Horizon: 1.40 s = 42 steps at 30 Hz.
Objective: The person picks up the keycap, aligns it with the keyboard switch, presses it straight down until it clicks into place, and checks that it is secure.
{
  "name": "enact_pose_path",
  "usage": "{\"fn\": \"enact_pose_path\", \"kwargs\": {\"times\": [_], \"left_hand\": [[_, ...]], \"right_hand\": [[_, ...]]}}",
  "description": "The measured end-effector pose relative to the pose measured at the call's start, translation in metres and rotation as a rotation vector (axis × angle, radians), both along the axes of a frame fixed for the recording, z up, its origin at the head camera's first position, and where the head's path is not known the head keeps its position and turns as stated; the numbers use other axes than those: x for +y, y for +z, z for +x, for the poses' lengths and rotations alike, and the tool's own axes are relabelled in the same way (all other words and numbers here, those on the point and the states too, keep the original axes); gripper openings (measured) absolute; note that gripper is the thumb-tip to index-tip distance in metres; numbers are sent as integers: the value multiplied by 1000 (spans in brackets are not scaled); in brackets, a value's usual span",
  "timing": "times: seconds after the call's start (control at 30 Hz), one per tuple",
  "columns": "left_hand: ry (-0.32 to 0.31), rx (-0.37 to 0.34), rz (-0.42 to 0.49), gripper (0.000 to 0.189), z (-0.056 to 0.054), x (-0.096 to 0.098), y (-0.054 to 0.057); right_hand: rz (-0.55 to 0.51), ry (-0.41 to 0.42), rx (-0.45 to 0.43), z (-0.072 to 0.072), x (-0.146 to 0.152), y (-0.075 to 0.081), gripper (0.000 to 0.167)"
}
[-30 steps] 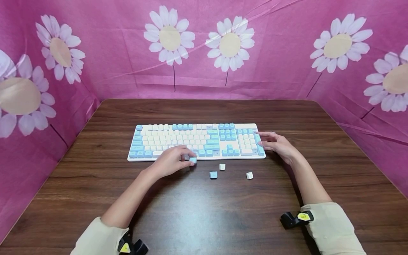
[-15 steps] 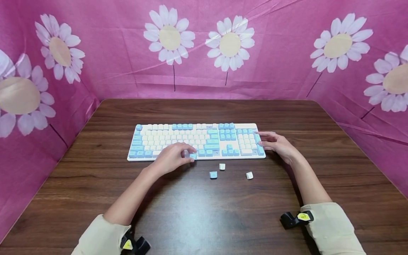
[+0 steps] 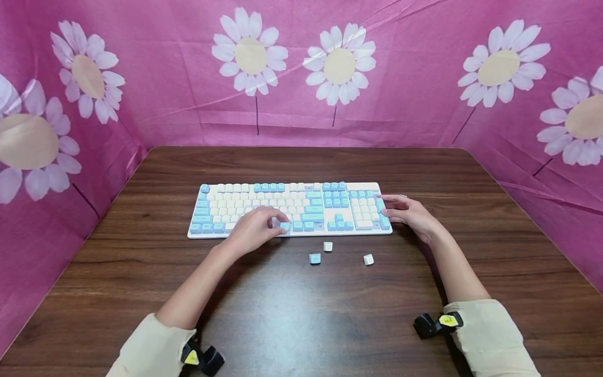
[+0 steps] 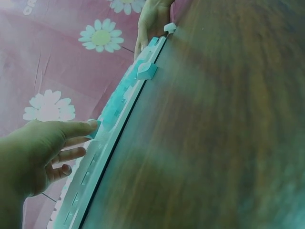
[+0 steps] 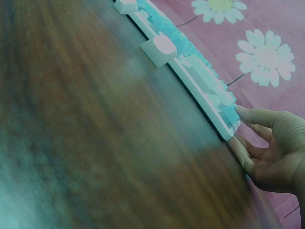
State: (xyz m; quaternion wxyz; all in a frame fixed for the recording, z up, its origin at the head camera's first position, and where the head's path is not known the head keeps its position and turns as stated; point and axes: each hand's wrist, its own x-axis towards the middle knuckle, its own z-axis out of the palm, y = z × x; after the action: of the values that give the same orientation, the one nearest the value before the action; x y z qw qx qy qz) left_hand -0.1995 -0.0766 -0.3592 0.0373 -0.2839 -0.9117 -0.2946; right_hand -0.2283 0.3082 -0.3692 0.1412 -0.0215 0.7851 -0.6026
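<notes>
Being apparently aligned, a blue keycap is pinched by the left hand at the front of the keyboard, whose right end seems steadied by relaxed fingers of the right hand.

On the worktop lies the keyboard, three loose keycaps before it (one right of the others), a cloth behind.

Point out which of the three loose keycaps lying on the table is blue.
It's the leftmost keycap in the head view; the middle keycap and the rightmost keycap are both white.
</notes>
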Motion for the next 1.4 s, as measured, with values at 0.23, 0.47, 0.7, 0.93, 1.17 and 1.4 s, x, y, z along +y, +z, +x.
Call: {"fn": "enact_pose_path", "kwargs": {"times": [0.23,0.47,0.7,0.93,1.17,1.4], "left_hand": [[8,41,19,14,0,1,-2],[26,37,13,15,-2,2,-5],[45,43,0,14,-3,3,-6],[49,69,1,15,-3,4,-8],[67,83,13,15,-3,4,-9],[56,115,49,12,-3,5,-10]], "right_hand": [[3,-2,0,0,0,0,59],[-2,1,-7,1,0,1,60],[-6,-5,-11,0,-1,1,60],[-5,-10,-19,0,0,1,61],[-2,-11,-21,0,-1,1,61],[5,-8,-18,0,0,1,62]]}}
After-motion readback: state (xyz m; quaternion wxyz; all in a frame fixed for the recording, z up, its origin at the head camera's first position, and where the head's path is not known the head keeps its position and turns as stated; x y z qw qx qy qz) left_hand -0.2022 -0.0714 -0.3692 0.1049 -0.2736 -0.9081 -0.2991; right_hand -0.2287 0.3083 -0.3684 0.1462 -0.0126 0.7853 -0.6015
